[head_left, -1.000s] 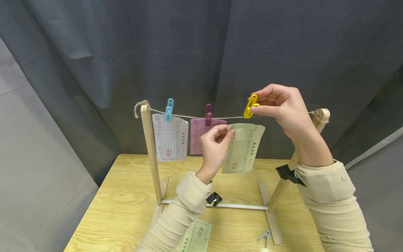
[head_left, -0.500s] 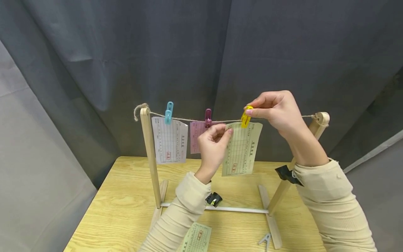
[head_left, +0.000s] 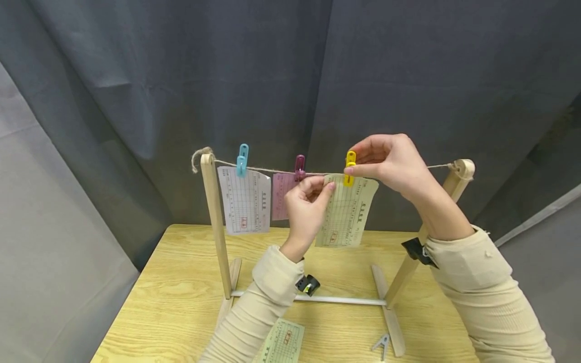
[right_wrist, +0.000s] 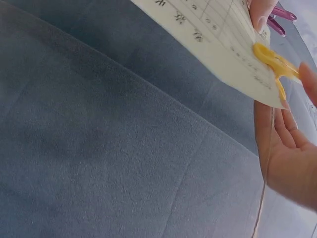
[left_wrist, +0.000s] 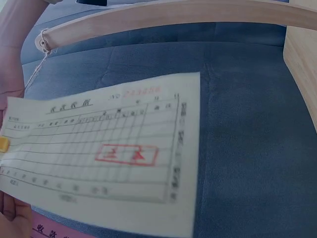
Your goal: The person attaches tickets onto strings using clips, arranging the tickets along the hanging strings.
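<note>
In the head view my left hand pinches the upper left corner of a pale green printed slip with a red stamp box. At the twine, my right hand holds a yellow clothespin between thumb and fingers. The clothespin straddles the slip's top edge, as the right wrist view also shows, with its jaws on both sides of the paper. To the left, a purple clothespin holds a pink slip, partly hidden by my left hand. A blue clothespin holds a white slip.
A wooden post stands at the left end of the twine, another at the right. A white crossbar joins their feet on the wooden table. Another green slip and a grey clothespin lie near the front.
My right hand has moved left and down with the yellow clothespin, from above the twine onto the slip's top edge. My left hand keeps its pinch on the slip, nearly still.
</note>
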Demonstrator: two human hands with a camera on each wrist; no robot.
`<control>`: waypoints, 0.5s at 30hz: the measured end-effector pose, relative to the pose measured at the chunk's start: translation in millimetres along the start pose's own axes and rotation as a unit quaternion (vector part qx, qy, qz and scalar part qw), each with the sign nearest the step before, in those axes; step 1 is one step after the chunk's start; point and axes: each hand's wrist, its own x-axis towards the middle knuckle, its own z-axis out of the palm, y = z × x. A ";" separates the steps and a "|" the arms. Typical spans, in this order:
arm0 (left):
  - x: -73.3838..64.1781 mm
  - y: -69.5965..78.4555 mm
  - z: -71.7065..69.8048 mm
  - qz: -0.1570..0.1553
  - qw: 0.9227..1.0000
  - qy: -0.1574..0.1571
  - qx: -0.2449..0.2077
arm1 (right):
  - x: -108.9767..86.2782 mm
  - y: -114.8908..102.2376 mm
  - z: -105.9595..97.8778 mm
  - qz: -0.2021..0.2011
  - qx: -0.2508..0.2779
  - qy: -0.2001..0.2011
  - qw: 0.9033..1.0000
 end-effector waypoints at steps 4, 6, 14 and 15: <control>0.0 -1.0 1.1 0.001 1.000 0.003 -0.008 | -3.2 1.5 -3.8 -0.009 0.003 -0.020 1.000; -0.5 -1.5 0.7 0.003 1.000 0.002 -0.009 | -5.7 2.4 -5.4 -0.016 0.003 -0.028 0.999; -4.4 -3.6 -3.5 0.009 1.000 -0.004 0.003 | -19.9 7.5 -6.8 -0.048 0.006 -0.008 0.999; -4.9 -3.6 -3.8 0.012 1.000 -0.006 0.004 | -22.9 8.7 -7.1 -0.054 0.009 0.002 0.998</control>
